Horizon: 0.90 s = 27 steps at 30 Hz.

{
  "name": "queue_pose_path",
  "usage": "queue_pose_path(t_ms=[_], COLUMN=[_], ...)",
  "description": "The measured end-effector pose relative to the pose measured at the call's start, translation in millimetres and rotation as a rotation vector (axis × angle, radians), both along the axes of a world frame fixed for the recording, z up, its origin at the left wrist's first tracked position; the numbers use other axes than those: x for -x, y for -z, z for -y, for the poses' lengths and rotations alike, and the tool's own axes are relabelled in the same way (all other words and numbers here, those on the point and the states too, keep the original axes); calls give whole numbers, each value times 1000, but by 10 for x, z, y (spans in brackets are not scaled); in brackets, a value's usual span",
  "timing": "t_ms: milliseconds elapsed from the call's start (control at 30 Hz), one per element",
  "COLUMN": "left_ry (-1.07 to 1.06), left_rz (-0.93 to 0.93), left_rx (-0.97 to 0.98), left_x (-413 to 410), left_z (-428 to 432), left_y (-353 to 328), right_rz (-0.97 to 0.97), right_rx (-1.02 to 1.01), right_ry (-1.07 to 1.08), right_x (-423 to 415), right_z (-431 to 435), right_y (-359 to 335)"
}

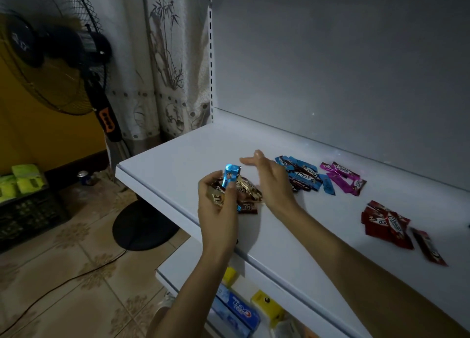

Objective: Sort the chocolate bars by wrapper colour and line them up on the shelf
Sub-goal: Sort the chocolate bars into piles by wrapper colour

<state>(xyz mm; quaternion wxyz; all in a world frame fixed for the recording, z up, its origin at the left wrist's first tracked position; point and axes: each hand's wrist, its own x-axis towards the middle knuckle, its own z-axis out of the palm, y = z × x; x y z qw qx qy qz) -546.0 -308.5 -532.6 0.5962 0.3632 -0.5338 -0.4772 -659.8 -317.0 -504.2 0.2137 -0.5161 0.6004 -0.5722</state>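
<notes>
Far to the left of the hands, off the shelf, a dark standing fan (50, 57) leans over a tiled floor. Below it is a black crate (28, 210) with bright green packs (23, 180) on top. A drinks can (85, 177) stands on the floor nearer the hands, and a patterned curtain (167, 57) hangs behind.

A white shelf (178, 159) runs from the left of the hands out past the right. The left hand (218, 210) is raised over the shelf's front edge. Its thumb and fingertips pinch a blue bar (231, 177), held up on end. A gold wrapper shows among its curled fingers, and it cannot be told whether the hand holds that too.

Between the two hands, and partly under the left one, a small heap of gold and brown bars (250, 188) lies on the shelf.

The right hand (272, 185) is just right of that heap, with straight, slightly spread fingers pointing away from the person. It holds nothing.

Just beyond the right hand's far side lies a loose cluster of blue bars (309, 176), partly hidden by the hand. Right of those is a smaller cluster of pink bars (343, 178). Further right and nearer the person, beside the right forearm, lies a group of red bars (389, 225), with one apart at its right end.

Under the forearms, a lower shelf (165, 274) carries a toothpaste box (236, 309).
</notes>
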Motion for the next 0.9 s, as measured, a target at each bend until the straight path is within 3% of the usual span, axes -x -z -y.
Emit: queue_pose_path(t_ms=[67, 167, 333, 467, 600, 700, 800, 900], left_ry=[128, 253, 260, 243, 373, 436, 538, 615], left_rz=[127, 266, 329, 445, 345, 345, 153, 95], left_rx=[115, 190, 167, 185, 62, -19, -131, -114], left_x=[-20, -53, -56, 30, 164, 187, 134, 111], left_z=[10, 11, 41, 7, -88, -63, 2, 18], left_y=[32, 51, 64, 39, -121, -131, -128, -90], right_rz=[194, 240, 495, 598, 758, 739, 665, 480], right_rx=[-26, -83, -74, -44, -114, -183, -207, -187], right_ry=[-103, -167, -11, 276, 278, 226, 229, 332], right_x=[24, 66, 193, 463, 710, 737, 694, 590], right_z=[-200, -378, -435, -418, -410, -393, -423, -452], right_y=[-15, 65, 130, 96, 89, 101, 91, 93])
